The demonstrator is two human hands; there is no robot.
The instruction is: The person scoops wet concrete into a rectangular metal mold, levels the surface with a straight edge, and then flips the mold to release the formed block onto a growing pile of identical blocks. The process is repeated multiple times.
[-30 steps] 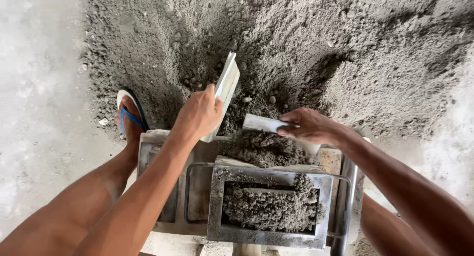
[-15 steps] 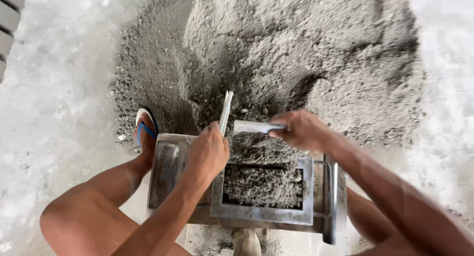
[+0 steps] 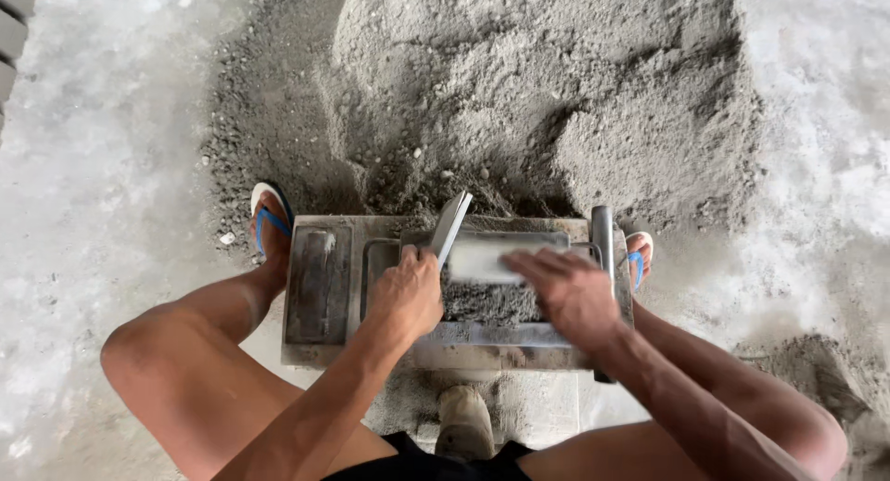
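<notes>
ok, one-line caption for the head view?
Left hand holds a flat scraper upright, right hand presses a pale block over a metal mould of grey mix.

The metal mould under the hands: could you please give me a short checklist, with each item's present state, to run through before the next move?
1. Left hand grips the flat scraper: ok.
2. Right hand rests on the pale flat piece over the mould: ok.
3. Grey mix is in the metal mould: ok; whether level, cannot tell.
4. Mould sits flat: cannot tell.
5. Both feet in blue sandals beside the mould, clear of the hands: ok.
6. Mix pile lies right behind the mould: ok.
</notes>
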